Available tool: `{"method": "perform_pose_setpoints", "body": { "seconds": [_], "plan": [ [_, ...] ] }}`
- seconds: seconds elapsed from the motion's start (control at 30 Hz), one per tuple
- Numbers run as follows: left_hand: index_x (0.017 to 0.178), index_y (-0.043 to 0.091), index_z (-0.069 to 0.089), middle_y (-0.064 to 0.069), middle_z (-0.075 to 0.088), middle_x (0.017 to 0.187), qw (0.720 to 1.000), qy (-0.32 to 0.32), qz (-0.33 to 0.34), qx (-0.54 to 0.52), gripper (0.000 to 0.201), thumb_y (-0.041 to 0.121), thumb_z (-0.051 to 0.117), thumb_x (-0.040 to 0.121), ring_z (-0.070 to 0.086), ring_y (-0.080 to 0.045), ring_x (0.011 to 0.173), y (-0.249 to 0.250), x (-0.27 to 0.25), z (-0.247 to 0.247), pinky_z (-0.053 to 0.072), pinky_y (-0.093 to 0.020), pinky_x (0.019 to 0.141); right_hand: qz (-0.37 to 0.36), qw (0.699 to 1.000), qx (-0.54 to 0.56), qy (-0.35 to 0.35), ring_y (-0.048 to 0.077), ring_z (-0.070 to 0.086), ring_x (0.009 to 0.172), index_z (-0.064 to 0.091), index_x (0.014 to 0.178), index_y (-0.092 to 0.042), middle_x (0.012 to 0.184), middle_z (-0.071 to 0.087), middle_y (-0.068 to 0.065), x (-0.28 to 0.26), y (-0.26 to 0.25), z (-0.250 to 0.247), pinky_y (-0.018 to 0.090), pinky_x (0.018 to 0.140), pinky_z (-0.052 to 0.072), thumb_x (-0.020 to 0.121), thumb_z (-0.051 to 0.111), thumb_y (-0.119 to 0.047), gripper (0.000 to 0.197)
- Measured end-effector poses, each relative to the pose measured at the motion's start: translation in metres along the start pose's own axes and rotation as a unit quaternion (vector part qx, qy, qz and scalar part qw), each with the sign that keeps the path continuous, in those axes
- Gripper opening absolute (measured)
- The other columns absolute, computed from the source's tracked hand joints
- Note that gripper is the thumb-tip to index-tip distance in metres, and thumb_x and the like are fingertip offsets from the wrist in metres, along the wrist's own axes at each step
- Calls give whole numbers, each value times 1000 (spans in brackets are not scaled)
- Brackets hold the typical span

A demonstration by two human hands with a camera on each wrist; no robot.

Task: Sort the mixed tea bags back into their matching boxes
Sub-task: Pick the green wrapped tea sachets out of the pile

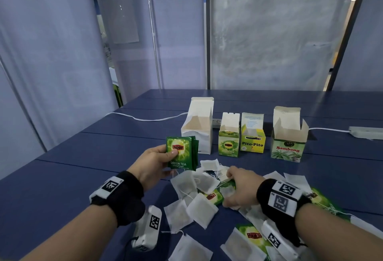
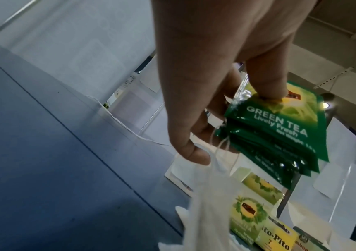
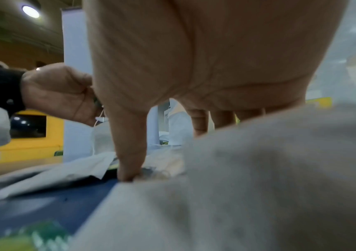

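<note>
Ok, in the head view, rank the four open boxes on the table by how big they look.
1. Plain white carton, tallest.
2. Green-and-white Sambong box; wider than the carton, so their order is close.
3 and 4. Yellow Pito-Pito box and light green tea box look alike; no ranking.

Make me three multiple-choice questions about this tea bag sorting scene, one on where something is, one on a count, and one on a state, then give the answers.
1. Where does the Pito-Pito box stand?
A. Between the green tea box and the Sambong box
B. Left of the plain white box
C. On top of the loose bags

2. How many boxes stand on the table?
A. Two
B. Four
C. Six

3. What is the left hand doing?
A. Lying flat on the table
B. Gripping a stack of green tea sachets
C. Closing a box

Answers: 1 A, it stands third in the row, between those two. 2 B, four open boxes stand in a row. 3 B, its thumb and fingers clamp the sachets.
</note>
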State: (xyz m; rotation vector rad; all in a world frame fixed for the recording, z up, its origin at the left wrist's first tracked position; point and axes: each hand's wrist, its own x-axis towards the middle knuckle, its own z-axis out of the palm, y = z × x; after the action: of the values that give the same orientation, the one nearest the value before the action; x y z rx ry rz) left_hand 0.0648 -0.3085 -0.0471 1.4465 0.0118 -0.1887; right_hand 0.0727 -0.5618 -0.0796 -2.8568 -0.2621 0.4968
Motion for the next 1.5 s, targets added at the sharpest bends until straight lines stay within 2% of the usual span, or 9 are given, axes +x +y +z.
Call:
{"method": "perform_pose_setpoints", "body": {
  "seconds": [0.1, 0.4, 0.63, 0.9, 1.0, 1.1, 1.2, 1.33, 1.5],
  "plan": [
    [107, 8, 66, -13, 72, 100, 1000, 11, 14, -6, 19, 9, 54, 93, 65, -27, 92, 10, -1, -2, 43, -41, 82, 1, 999, -34, 1, 22, 48, 118, 34, 135, -27, 132, 48, -2, 1, -6, 1, 37, 92, 48, 62, 77, -52, 88],
    [100, 17, 71, -3, 72, 101, 993, 74, 62, 74, 16, 15, 59, 90, 58, -21, 99, 32, 1, -6, 32, -42, 88, -7, 999, -35, 15, 16, 54, 85, 39, 126, -25, 104, 49, -2, -10, 1, -9, 28, 66, 47, 70, 71, -34, 66],
    [104, 9, 68, -11, 71, 98, 999, 34, 38, 10, 18, 8, 56, 91, 63, -26, 91, 28, 2, 8, 41, -41, 87, -37, 995, -95, -5, 21, 55, 104, 37, 129, -25, 120, 52, 1, -8, 0, -5, 33, 81, 51, 65, 76, -45, 77],
    [105, 6, 67, -12, 71, 95, 999, 39, 5, 30, 17, 7, 57, 91, 64, -25, 86, 10, 0, 11, 46, -35, 77, -60, 993, 54, 88, 16, 59, 79, 56, 82, -21, 84, 58, -7, -13, 22, -21, 20, 59, 42, 79, 62, -26, 8],
    [108, 4, 66, -15, 70, 99, 999, 43, -6, 29, 19, 6, 57, 91, 63, -27, 88, 9, 2, 11, 46, -36, 76, -61, 977, 123, 166, 5, 57, 74, 62, 69, -25, 77, 62, -12, -12, 37, -29, 19, 62, 41, 85, 65, -26, 16],
    [110, 4, 66, -14, 70, 96, 999, 35, -16, 20, 21, 7, 57, 91, 63, -25, 85, 7, 5, 17, 46, -34, 72, -44, 948, 182, 258, 5, 57, 76, 68, 64, -23, 72, 61, -13, -10, 47, -34, 24, 73, 43, 85, 67, -25, 21],
    [110, 3, 65, -13, 71, 93, 999, 15, -40, -21, 21, 7, 55, 92, 66, -24, 82, 2, 9, 28, 50, -33, 68, -26, 898, 323, 299, 11, 62, 66, 71, 62, -18, 66, 67, -7, -7, 52, -37, 25, 61, 46, 86, 67, -19, 24],
    [116, 4, 60, -14, 67, 103, 994, -9, -66, -81, 25, 8, 54, 93, 63, -29, 98, -6, 15, 50, 48, -43, 88, -8, 831, 468, 299, 14, 56, 57, 70, 72, -13, 60, 61, 1, -4, 49, -35, 26, 56, 49, 89, 64, -20, 20],
    [115, 7, 58, -15, 67, 107, 977, -30, -79, -196, 23, 9, 53, 93, 60, -33, 103, -10, 24, 78, 44, -49, 100, 8, 671, 699, 246, 17, 62, 63, 67, 89, -7, 71, 63, 8, 5, 34, -22, 30, 62, 56, 89, 65, -14, 8]
  ]
}}
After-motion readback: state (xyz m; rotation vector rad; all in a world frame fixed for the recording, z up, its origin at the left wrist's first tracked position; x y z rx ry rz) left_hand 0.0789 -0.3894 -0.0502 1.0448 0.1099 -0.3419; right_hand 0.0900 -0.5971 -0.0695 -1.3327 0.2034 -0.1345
